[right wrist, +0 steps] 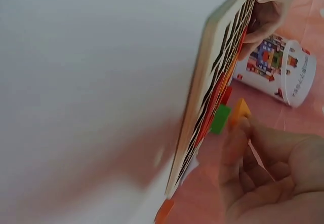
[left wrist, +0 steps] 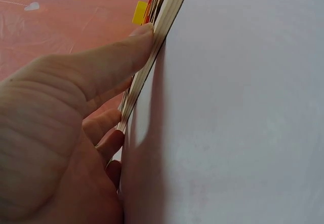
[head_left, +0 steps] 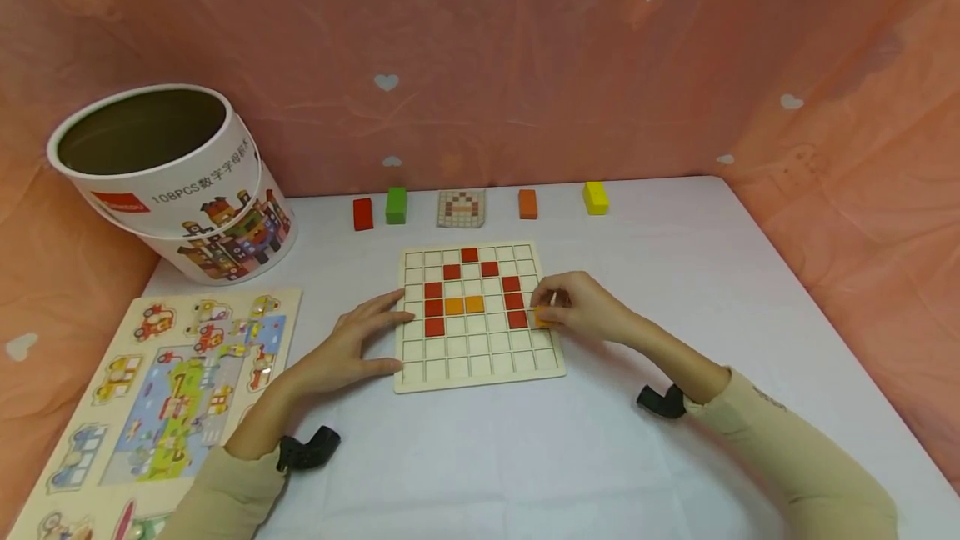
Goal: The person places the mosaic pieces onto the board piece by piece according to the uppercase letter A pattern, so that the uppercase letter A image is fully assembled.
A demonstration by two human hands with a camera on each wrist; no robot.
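Fingers of the right hand (head_left: 583,307) half cover the orange tile (head_left: 542,319) they pinch at the grid board's (head_left: 480,373) right edge. Left hand (head_left: 358,342) lies flat, steadying the board's left edge. Nine red tiles and two orange sit in the grid.

The square pale wooden grid board (head_left: 480,373) looks matt and smooth, its red and orange square tiles (head_left: 464,304) painted flat. The round white cardboard tub (head_left: 187,198) has a printed paper wrap, and the pink heart-patterned backdrop cloth (head_left: 525,65) shows a faint, wrinkled sheen.
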